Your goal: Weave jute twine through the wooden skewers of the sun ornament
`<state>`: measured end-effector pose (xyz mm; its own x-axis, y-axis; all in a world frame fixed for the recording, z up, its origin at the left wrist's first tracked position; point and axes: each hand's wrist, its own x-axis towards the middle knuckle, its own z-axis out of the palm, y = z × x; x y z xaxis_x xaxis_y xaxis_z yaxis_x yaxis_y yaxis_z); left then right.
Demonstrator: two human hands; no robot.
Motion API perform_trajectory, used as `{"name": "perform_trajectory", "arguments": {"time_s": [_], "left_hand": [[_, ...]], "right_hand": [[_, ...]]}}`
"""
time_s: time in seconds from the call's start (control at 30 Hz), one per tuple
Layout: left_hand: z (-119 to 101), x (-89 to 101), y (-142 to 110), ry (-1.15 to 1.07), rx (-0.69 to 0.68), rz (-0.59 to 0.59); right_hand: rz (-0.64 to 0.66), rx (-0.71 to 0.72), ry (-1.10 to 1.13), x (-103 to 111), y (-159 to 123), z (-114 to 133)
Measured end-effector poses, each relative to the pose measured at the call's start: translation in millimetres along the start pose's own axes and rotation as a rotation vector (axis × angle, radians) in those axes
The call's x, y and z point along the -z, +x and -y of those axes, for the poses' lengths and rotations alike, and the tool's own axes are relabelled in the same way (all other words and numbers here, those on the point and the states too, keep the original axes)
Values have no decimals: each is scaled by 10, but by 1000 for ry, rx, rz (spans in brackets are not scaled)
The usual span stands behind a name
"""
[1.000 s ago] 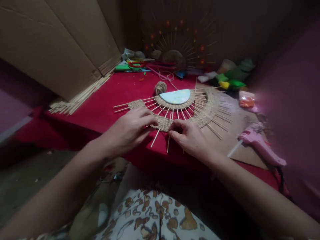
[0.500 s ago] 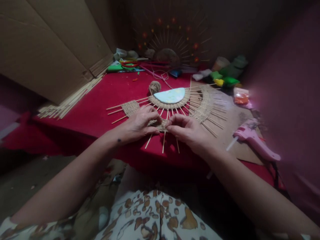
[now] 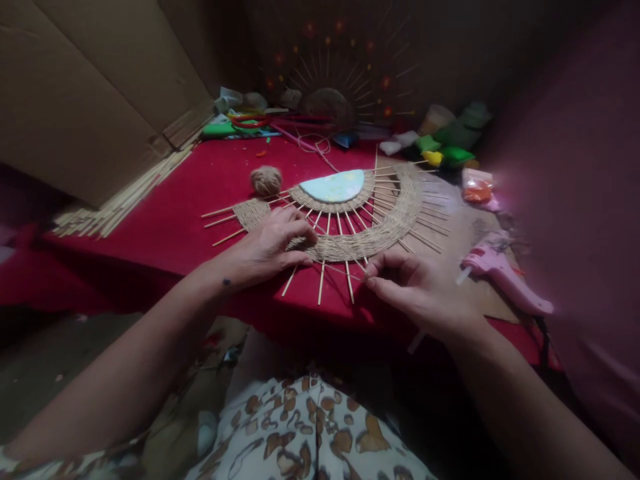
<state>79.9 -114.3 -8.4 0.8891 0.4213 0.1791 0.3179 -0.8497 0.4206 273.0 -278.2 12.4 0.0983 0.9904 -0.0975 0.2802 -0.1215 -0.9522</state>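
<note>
A half-round woven piece lies on the red cloth, with thin sticks fanning out from a pale blue half disc (image 3: 334, 188). Twine is woven through the sticks in a wide outer band (image 3: 360, 244). My left hand (image 3: 277, 243) grips this band at its near left part, thumb below and fingers above, covering some of the weave. To the right, my right hand (image 3: 415, 283) pinches a strand of twine (image 3: 340, 271) between thumb and fingertips. The strand runs taut from beside my left hand. Behind the left side of the piece rests a ball of twine (image 3: 266, 181).
A bundle of sticks (image 3: 120, 197) lies at the left by a cardboard sheet (image 3: 95, 93). A pink glue gun (image 3: 505, 270) is on cardboard at the right. Colored packets (image 3: 457, 157) and scissors with red handles (image 3: 249, 121) lie at the back. Another stick fan (image 3: 327, 103) stands behind.
My right hand has moved right and toward me, drawing out the twine. The twine ball has rolled left, away from the half disc. My left hand stays on the band.
</note>
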Motion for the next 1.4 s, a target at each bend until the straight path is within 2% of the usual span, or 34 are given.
{"name": "perform_trajectory", "arguments": {"time_s": [0.13, 0.3, 0.4, 0.53, 0.63, 0.87, 1.1, 1.3, 1.4], "left_hand": [[13, -10, -1, 17, -4, -6], [-14, -2, -35, 33, -28, -39], [-162, -6, -100, 48, -91, -117], [-420, -63, -180, 47, -309, -80], [-511, -122, -171, 104, -344, -127], [-469, -215, -55, 269, -348, -82], [-478, -264, -10, 281, -428, -59], [-453, -324, 17, 383, -531, -162], [-478, -326, 39, 473, -559, -157]], "right_hand": [[-46, 37, -186, -21, -87, -51], [-27, -36, -138, -51, -140, -121], [-35, -47, -157, -60, -149, -145], [-29, -14, -211, -75, -163, -141], [-47, 37, -332, -96, -180, -133], [-128, 105, -598, -168, -241, -144], [-141, 98, -619, -205, -282, -125], [-169, 126, -635, -209, -273, -149], [-171, 145, -637, -198, -258, -173]]}}
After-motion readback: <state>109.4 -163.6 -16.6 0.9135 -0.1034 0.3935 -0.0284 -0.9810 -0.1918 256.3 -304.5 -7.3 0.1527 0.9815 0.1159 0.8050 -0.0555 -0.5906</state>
